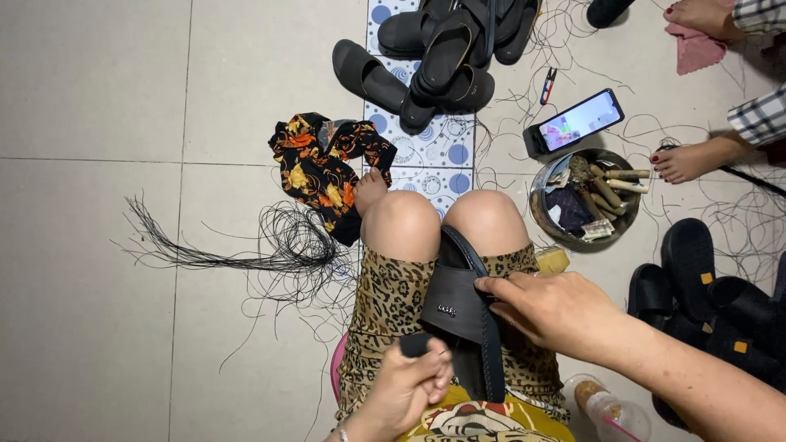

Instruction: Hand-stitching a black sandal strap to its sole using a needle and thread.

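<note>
A black sandal (467, 315) with a wide strap lies on my lap between my knees, over a leopard-print skirt. My right hand (553, 311) rests on the strap's right side and grips it with the fingers. My left hand (405, 385) is closed around a small black piece (416, 344) at the sandal's near end. Loose black thread (282, 241) lies coiled on the tiled floor to my left.
A pile of black sandals (446, 49) lies ahead, another pile (708, 295) at right. A metal bowl (540, 209) of tools sits by a phone (577, 121). Another person's feet (692, 160) are at upper right. A floral cloth (327, 168) lies by my foot.
</note>
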